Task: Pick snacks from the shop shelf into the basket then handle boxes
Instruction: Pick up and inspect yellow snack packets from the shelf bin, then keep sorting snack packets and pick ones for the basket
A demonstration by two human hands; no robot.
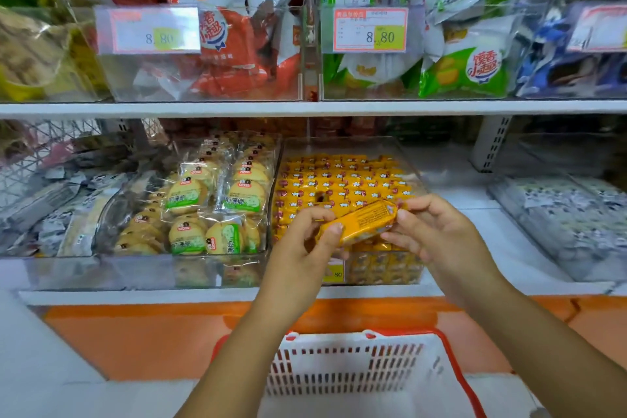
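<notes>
Yellow-wrapped and long, a snack bar [358, 222] is held between both hands above the clear bin of matching yellow snacks [342, 180] on the lower shelf [135, 297]. Its long axis runs left to right, the right end tilted up and farther away. The left hand [302, 248] pinches the near-left end, the right hand [437, 234] pinches the far-right end, above a red-and-white basket [356, 363].
</notes>
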